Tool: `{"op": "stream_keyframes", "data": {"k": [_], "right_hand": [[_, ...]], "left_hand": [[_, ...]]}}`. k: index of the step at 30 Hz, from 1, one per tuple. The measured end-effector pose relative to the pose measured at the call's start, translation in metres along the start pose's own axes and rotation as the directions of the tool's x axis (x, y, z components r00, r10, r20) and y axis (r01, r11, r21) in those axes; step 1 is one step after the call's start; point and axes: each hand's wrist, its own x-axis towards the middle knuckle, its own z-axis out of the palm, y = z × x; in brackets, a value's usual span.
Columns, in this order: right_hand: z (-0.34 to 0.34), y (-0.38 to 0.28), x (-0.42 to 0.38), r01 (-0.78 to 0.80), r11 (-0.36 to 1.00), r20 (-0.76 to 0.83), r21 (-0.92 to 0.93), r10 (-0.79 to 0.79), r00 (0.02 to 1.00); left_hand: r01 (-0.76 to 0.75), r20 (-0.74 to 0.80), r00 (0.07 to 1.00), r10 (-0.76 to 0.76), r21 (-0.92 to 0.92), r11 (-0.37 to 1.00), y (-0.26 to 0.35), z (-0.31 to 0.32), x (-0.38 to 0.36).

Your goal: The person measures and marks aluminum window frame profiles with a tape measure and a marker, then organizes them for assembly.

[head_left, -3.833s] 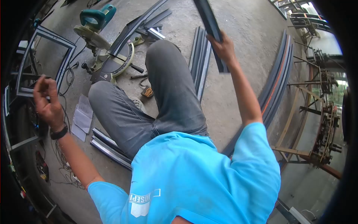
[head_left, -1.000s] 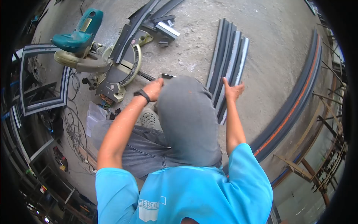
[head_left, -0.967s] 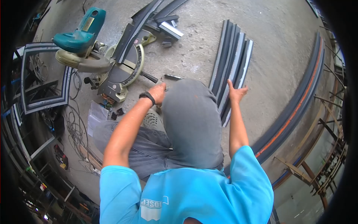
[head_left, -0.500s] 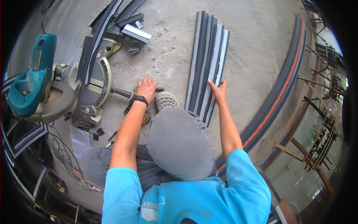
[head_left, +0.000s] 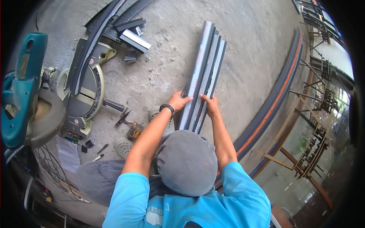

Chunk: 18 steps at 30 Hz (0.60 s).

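Observation:
Several long dark metal profiles (head_left: 207, 72) lie side by side in a bundle before me, pointing away from my body. My left hand (head_left: 179, 102), with a black wristband, grips the left side of the bundle, its thumb on top. On the opposite side, my right hand (head_left: 211, 104) clasps the bundle with its thumb over the edge. A dark object, too small to identify, shows beside the left fingers. To the left on the floor are a hammer (head_left: 122, 117) and a yellow-and-black tape measure (head_left: 135, 131).
A miter saw (head_left: 85, 95) with a teal handle stands at the left, a long profile across it. Short offcuts (head_left: 135, 41) lie behind it. Long dark profiles with an orange stripe (head_left: 266, 114) run along the right. Cables (head_left: 53, 163) lie at lower left.
My left hand has moved right from near the shoe onto the bundle. The profiles are tilted and pulled closer together, now between both hands. The view has shifted slightly, and the hammer and tape measure show more.

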Motion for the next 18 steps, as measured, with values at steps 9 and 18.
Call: {"op": "stream_keyframes", "data": {"k": [9, 18], "right_hand": [[0.007, -0.012, -0.008, -0.058, 0.994, 0.145, 0.097, 0.043, 0.988], [0.014, -0.055, -0.029, 0.109, 0.945, 0.276, 0.308, -0.198, 0.941]], "left_hand": [[-0.104, -0.036, 0.994, 0.106, 0.038, 0.994, 0.036, 0.010, -0.017], [-0.277, 0.022, 0.960, 0.279, 0.219, 0.936, 0.136, -0.012, -0.057]]}}
